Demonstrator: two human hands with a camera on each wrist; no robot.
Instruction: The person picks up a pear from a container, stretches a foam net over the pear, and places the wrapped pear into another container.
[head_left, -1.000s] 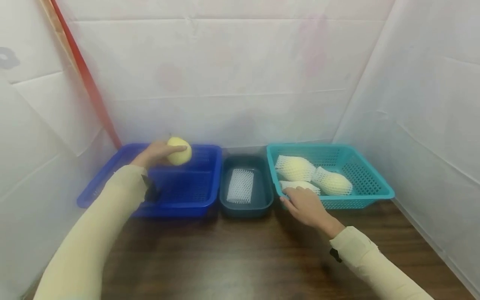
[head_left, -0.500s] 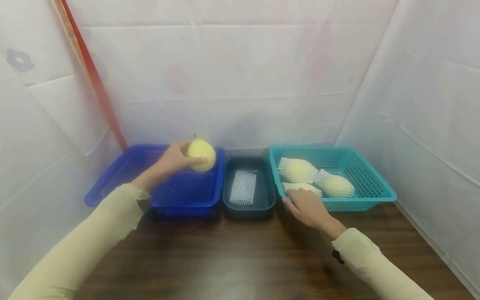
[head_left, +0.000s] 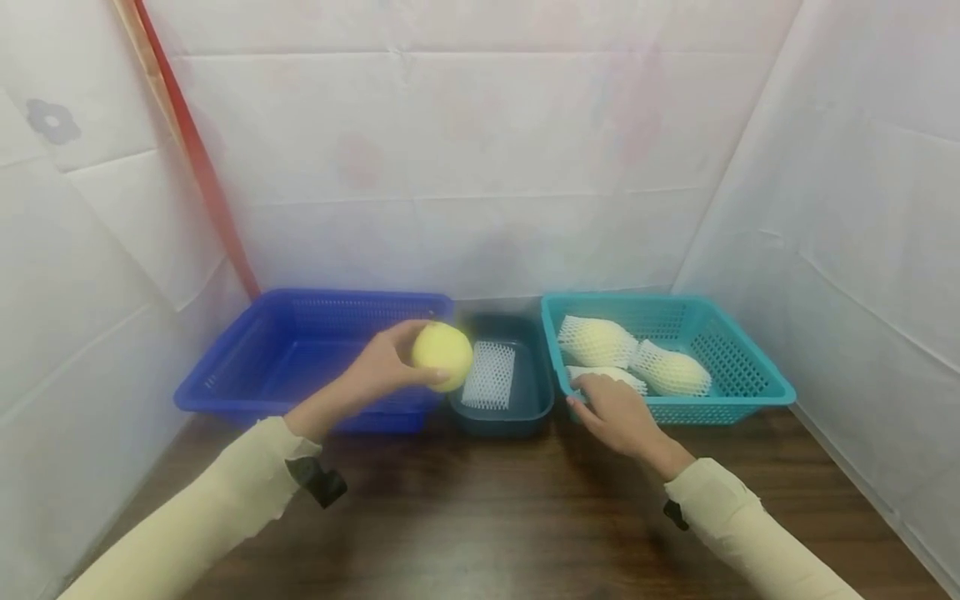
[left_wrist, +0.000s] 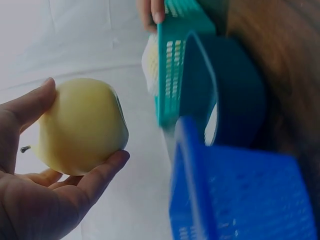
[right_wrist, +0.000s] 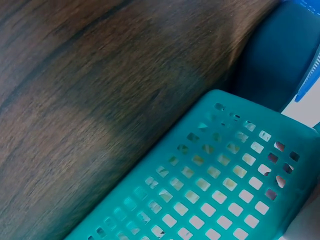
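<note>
In the head view my left hand (head_left: 382,371) holds a round yellow pear (head_left: 442,357) over the gap between the blue basket (head_left: 198,396) and the dark bin (head_left: 501,427). The left wrist view shows thumb and fingers on opposite sides of the bare pear (left_wrist: 82,125), its stem pointing left. My right hand (head_left: 618,417) grips the near left corner of the teal basket (head_left: 720,410), thumb outside and fingers over the rim. Beside those fingers lies a pear in white foam netting (head_left: 611,377), partly hidden. Two more netted pears (head_left: 597,343) (head_left: 672,372) lie behind it.
A flat white foam net sleeve (head_left: 489,377) lies in the dark bin, between the two baskets. All three containers stand on a brown wooden table (head_left: 480,517). White sheeting (head_left: 480,133) encloses the back and sides, with a red strip (head_left: 202,167) at left.
My left hand has carried the pear rightward and toward me, from above the blue basket to the dark bin's left edge. The right hand stays at the teal basket's corner.
</note>
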